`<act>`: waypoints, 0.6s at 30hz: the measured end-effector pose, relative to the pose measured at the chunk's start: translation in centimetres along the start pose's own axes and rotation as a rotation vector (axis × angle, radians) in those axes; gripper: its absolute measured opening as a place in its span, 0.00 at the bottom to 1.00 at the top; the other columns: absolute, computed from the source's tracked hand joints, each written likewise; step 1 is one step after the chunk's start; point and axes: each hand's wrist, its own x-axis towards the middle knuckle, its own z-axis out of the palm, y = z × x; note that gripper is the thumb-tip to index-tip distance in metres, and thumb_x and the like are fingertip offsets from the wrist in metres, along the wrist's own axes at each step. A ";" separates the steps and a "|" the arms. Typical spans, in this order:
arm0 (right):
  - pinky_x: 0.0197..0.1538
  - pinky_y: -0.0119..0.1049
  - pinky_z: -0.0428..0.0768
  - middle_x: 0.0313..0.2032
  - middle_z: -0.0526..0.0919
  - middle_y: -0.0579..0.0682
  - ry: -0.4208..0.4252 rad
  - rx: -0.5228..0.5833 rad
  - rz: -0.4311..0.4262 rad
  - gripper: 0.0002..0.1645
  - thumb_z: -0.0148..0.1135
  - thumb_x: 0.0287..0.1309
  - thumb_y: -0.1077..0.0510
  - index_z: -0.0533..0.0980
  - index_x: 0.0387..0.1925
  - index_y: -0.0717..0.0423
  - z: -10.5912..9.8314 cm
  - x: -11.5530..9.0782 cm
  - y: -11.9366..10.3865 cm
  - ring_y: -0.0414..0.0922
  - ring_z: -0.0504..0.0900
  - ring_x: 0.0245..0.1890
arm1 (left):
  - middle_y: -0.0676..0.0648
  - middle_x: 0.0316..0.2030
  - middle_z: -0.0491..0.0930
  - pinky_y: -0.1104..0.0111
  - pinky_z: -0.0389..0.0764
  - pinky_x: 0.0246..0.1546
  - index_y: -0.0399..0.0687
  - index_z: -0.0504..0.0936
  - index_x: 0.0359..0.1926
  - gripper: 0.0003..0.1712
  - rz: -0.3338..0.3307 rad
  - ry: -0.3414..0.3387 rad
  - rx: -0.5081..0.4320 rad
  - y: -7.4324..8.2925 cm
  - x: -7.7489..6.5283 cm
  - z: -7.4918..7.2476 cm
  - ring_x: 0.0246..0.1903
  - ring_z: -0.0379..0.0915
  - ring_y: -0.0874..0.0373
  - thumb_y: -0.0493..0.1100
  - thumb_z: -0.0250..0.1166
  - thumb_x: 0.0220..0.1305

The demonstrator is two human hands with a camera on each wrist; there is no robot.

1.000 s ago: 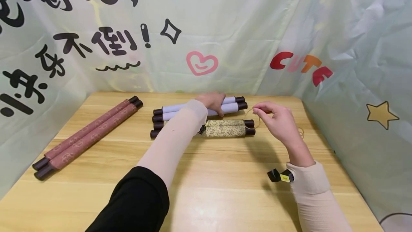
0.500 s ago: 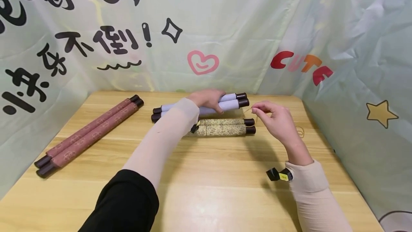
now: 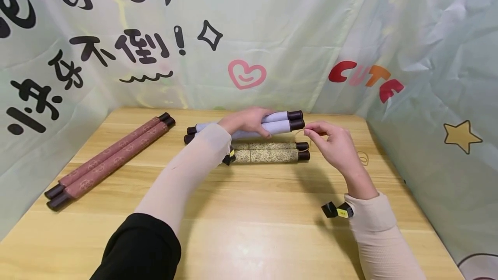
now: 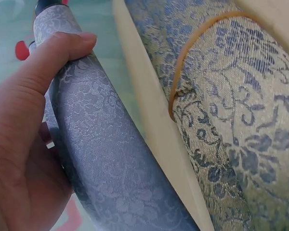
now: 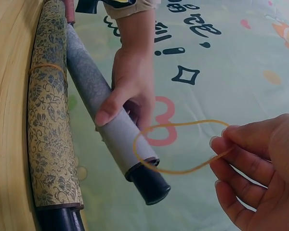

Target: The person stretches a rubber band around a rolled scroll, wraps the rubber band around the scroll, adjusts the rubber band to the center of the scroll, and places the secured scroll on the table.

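Over the last second the left hand (image 3: 249,121) brings the right end of the blue scrolls (image 3: 278,126) up and to the right, away from the gold scrolls (image 3: 274,155) in front. The pair now slants, its right end raised off the worktop (image 3: 249,224); whether its left end touches the wood, I cannot tell. This hand grasps the pair from above, thumb on the near side.

The right hand (image 3: 335,144) hardly shifts. It pinches a rubber band (image 5: 176,172) between thumb and fingertips, and the loop hangs open at the blue scrolls' dark tips. In the right wrist view the loop overlaps one tip, but whether it goes round it or only passes in front is unclear.

As I judge it, the change matters because scrolls and band now meet, with the raised end leaving room beneath for the loop. The gold scrolls already wear a band; a loose band (image 3: 363,158) lies beyond the right hand. The red scrolls (image 3: 113,159) lie well apart at left.
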 end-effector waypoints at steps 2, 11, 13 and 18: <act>0.35 0.37 0.74 0.35 0.87 0.47 -0.001 0.001 0.000 0.10 0.62 0.66 0.53 0.84 0.41 0.54 0.0 0.0 -0.1 0.44 0.82 0.36 | 0.46 0.51 0.76 0.61 0.75 0.50 0.45 0.55 0.75 0.56 0.000 0.009 -0.010 0.1 -0.4 -0.1 0.45 0.73 0.56 0.50 0.76 0.51; 0.38 0.40 0.75 0.35 0.87 0.47 0.001 0.027 -0.009 0.10 0.63 0.65 0.54 0.84 0.40 0.55 0.0 0.0 -0.6 0.43 0.82 0.35 | 0.46 0.53 0.77 0.63 0.75 0.51 0.45 0.55 0.75 0.58 0.017 0.056 0.046 0.1 -2.2 -0.9 0.45 0.74 0.56 0.55 0.76 0.49; 0.38 0.40 0.75 0.35 0.87 0.47 0.003 0.030 -0.014 0.09 0.63 0.65 0.54 0.84 0.40 0.55 0.0 0.0 -0.7 0.42 0.81 0.34 | 0.46 0.52 0.77 0.63 0.75 0.51 0.46 0.55 0.75 0.58 0.021 0.063 0.053 0.3 -2.7 -1.1 0.45 0.74 0.56 0.55 0.76 0.49; 0.38 0.35 0.75 0.35 0.87 0.46 0.005 0.036 -0.020 0.09 0.63 0.65 0.55 0.84 0.40 0.54 0.0 -0.1 -1.1 0.42 0.82 0.34 | 0.47 0.52 0.77 0.63 0.76 0.48 0.49 0.56 0.75 0.57 0.030 0.082 0.060 0.7 -4.0 -1.3 0.44 0.74 0.56 0.54 0.76 0.49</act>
